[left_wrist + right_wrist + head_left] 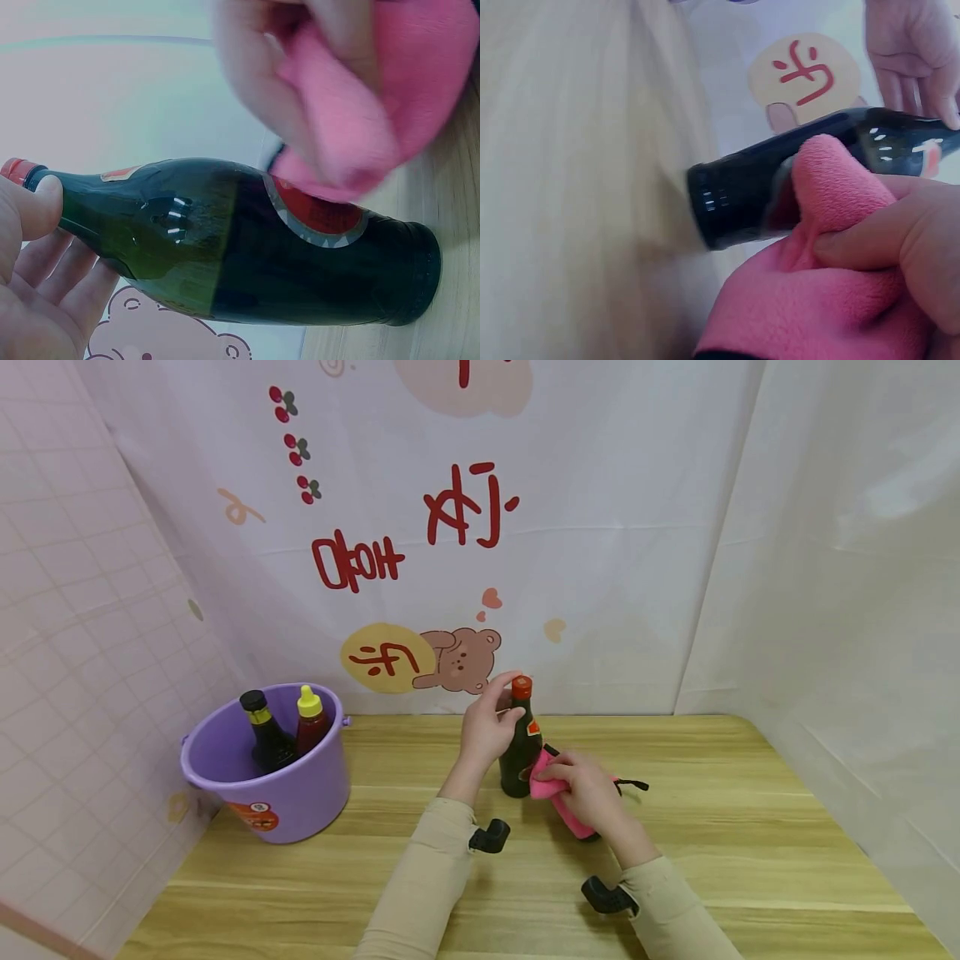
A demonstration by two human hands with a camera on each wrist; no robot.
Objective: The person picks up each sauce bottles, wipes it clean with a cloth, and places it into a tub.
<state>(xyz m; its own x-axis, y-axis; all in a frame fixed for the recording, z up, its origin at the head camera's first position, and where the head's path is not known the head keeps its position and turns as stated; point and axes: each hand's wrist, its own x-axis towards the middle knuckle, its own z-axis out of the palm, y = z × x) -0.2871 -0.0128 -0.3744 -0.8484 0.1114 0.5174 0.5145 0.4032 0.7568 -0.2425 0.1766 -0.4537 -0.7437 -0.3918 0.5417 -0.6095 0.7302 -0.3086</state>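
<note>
A dark green glass bottle (517,758) with a red cap stands upright on the wooden table. My left hand (487,722) grips its neck just below the cap, thumb on one side and fingers on the other. In my right hand (588,789) is a bunched pink cloth (553,787) with dark edging, pinched between thumb and fingers. That cloth touches the lower side of the bottle and partly covers its round red label (319,217) in the left wrist view. Liquid shows through the glass.
To the left stands a purple bucket (307,802) holding a black-capped dark bottle (270,739) and a squeeze bottle (311,718) with a yellow top. A printed white curtain (600,527) hangs behind the wooden table (735,827). A black cord (633,784) trails from the cloth.
</note>
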